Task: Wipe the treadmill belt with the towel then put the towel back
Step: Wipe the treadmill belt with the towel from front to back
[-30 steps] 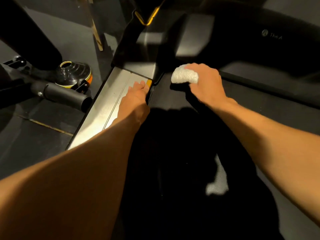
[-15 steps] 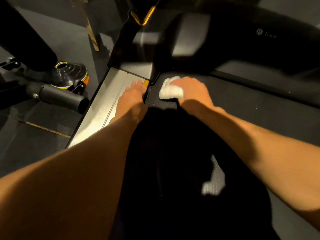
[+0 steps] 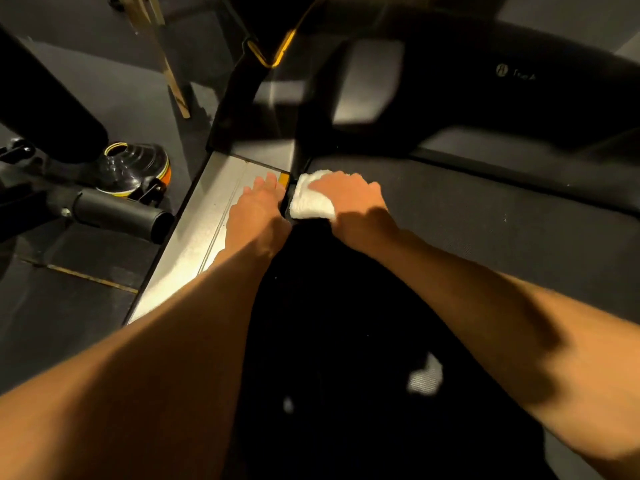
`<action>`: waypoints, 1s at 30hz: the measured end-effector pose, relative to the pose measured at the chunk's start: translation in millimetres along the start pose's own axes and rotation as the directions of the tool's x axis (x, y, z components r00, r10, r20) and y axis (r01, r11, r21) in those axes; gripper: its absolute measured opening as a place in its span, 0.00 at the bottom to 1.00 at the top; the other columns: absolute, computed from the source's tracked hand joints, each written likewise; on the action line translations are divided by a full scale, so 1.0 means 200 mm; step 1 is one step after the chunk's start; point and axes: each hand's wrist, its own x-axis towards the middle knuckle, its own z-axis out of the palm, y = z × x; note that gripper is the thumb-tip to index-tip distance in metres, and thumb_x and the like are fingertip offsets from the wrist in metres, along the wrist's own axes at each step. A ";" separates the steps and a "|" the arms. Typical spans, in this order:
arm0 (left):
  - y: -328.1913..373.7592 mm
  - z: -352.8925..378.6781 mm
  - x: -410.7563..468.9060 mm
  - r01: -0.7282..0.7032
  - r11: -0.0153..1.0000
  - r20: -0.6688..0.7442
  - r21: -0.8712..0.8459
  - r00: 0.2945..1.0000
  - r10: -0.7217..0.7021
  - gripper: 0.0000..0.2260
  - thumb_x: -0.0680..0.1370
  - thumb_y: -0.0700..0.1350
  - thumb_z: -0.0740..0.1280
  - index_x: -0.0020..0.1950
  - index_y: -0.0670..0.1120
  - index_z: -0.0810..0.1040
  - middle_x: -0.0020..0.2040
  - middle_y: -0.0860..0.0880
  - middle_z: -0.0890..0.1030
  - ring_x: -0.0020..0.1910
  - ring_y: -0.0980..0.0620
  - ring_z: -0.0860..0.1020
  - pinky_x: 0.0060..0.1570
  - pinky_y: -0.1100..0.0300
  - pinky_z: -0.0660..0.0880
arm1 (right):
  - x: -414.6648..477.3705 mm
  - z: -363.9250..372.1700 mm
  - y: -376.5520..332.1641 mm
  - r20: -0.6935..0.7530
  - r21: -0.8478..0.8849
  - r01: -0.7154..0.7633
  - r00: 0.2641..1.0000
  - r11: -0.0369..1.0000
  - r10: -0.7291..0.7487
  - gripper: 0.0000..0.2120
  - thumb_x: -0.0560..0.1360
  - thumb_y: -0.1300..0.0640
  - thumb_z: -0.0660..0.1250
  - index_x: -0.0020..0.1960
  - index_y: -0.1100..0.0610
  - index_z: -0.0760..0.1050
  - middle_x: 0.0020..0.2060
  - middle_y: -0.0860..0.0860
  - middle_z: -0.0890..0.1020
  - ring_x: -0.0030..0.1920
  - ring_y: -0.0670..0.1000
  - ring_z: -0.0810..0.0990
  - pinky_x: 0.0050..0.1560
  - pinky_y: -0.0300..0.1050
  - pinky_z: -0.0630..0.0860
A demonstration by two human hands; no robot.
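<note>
A folded white towel (image 3: 310,199) lies pressed on the dark treadmill belt (image 3: 485,216), at the belt's front left corner. My right hand (image 3: 349,199) sits on top of it, fingers curled over the cloth and gripping it. My left hand (image 3: 258,211) rests flat with fingers apart on the silver side rail (image 3: 204,220), just left of the towel and nearly touching my right hand. A deep shadow covers the near part of the belt between my forearms.
The black motor cover (image 3: 467,81) rises beyond the belt. A black upright with a yellow stripe (image 3: 273,43) stands at the rail's far end. On the floor to the left are a black cylinder (image 3: 117,213) and a black-and-orange base (image 3: 138,168).
My right hand has slid the towel leftward and toward me along the belt's front edge, ending next to my left hand. My left hand has stayed on the rail.
</note>
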 end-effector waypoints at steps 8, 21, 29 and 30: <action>-0.01 -0.03 0.00 -0.014 0.998 0.065 0.059 0.998 0.010 0.33 0.77 0.36 0.64 0.79 0.45 0.53 0.79 0.44 0.53 0.76 0.39 0.57 0.73 0.48 0.58 | 0.12 -0.12 0.25 -0.329 0.066 0.046 0.944 0.997 -0.022 0.24 0.71 0.57 0.61 0.66 0.44 0.74 0.62 0.51 0.78 0.61 0.60 0.76 0.59 0.59 0.76; 0.15 -0.08 -0.03 0.089 0.984 -0.035 0.156 0.996 -0.085 0.16 0.78 0.35 0.61 0.66 0.36 0.68 0.62 0.35 0.73 0.61 0.35 0.73 0.58 0.47 0.71 | -0.23 -0.04 0.48 -0.169 0.039 0.113 0.980 0.993 -0.105 0.18 0.71 0.65 0.64 0.58 0.52 0.80 0.53 0.54 0.79 0.54 0.57 0.77 0.53 0.52 0.75; 0.20 -0.03 -0.08 0.056 0.902 0.020 0.427 0.997 -0.072 0.25 0.77 0.36 0.61 0.74 0.35 0.60 0.73 0.36 0.62 0.72 0.35 0.61 0.69 0.40 0.62 | -0.33 -0.17 0.81 -0.294 0.031 0.102 0.952 0.994 -0.089 0.24 0.64 0.56 0.55 0.51 0.36 0.79 0.52 0.40 0.82 0.52 0.50 0.81 0.53 0.48 0.79; 0.20 -0.01 -0.08 0.001 0.867 0.034 0.499 0.999 -0.020 0.28 0.77 0.37 0.60 0.76 0.37 0.56 0.75 0.36 0.57 0.74 0.34 0.56 0.71 0.39 0.57 | -0.39 -0.13 0.78 -0.203 -0.004 0.085 0.975 0.996 -0.084 0.21 0.64 0.57 0.58 0.47 0.34 0.77 0.47 0.38 0.81 0.48 0.48 0.81 0.48 0.45 0.79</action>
